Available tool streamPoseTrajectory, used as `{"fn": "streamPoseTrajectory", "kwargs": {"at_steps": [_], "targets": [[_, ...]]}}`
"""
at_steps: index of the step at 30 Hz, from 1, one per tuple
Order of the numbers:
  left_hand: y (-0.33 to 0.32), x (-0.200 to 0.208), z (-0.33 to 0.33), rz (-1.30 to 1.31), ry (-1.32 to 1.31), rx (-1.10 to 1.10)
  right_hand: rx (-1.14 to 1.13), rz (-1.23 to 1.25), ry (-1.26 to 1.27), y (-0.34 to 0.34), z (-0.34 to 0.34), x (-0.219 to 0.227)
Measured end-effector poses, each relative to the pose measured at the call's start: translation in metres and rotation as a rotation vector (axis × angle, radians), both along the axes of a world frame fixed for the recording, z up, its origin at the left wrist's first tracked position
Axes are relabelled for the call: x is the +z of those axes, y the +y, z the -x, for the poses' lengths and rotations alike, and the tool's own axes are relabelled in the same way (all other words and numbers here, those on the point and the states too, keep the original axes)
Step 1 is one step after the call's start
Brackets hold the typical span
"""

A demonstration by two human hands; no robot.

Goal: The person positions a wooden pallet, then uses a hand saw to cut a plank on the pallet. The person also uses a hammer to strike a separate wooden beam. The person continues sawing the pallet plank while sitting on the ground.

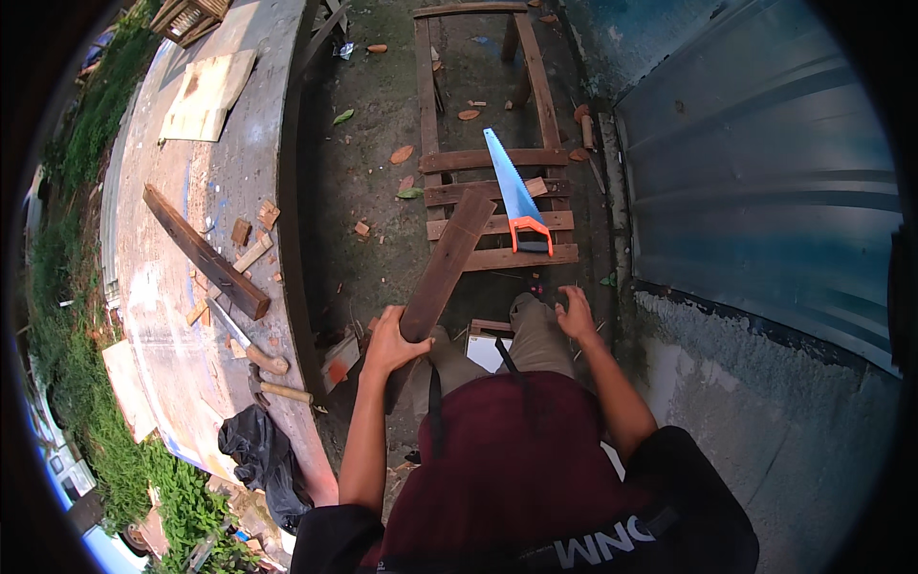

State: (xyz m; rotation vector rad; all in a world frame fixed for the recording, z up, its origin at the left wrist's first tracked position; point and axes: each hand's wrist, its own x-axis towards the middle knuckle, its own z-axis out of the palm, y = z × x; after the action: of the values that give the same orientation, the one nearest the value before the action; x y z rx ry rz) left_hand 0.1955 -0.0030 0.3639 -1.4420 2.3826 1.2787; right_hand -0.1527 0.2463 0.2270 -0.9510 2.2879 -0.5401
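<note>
My left hand point(394, 342) is wrapped round the lower part of a dark brown wooden plank point(449, 251), which slants up and to the right. The plank's far end lies over the slats of a low wooden frame point(498, 258). My right hand point(578, 314) is beside my right knee with its fingers apart and nothing in it. Just ahead of my knees, a handsaw point(516, 196) with a blue blade and an orange and black handle rests across the slats, its tip pointing away from me. A small wood block point(536, 187) lies next to its blade.
To my left stands a long worn table point(287, 86). On it lie a dark beam point(206, 251), a wooden-handled saw point(251, 342), a hammer point(285, 392), wood offcuts and a black plastic bag point(258, 454). A corrugated metal sheet point(755, 191) runs along my right. Dry leaves dot the ground.
</note>
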Motion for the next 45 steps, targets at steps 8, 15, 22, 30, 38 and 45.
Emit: {"fn": "streamPoseTrajectory", "kwargs": {"at_steps": [8,15,22,30,38,45], "targets": [[-0.041,-0.130,0.140,0.077,-0.084,-0.205,0.384,0.186,0.109,-0.056,0.075,-0.099],[-0.060,-0.216,0.178,0.076,-0.063,-0.194,0.733,0.051,0.305,-0.098,0.075,-0.177],[-0.101,-0.233,0.172,0.135,0.002,-0.396,0.600,0.150,0.423,-0.106,0.076,-0.212],[-0.127,-0.212,0.189,-0.056,0.102,-0.426,0.015,0.293,-0.048,0.015,0.085,-0.096],[-0.073,-0.265,0.257,-0.087,0.157,-0.670,-0.991,0.419,-0.134,0.151,0.013,-0.027],[-0.028,-0.317,0.291,-0.094,0.160,-0.593,-1.165,0.423,-0.213,0.156,0.043,-0.037]]}}
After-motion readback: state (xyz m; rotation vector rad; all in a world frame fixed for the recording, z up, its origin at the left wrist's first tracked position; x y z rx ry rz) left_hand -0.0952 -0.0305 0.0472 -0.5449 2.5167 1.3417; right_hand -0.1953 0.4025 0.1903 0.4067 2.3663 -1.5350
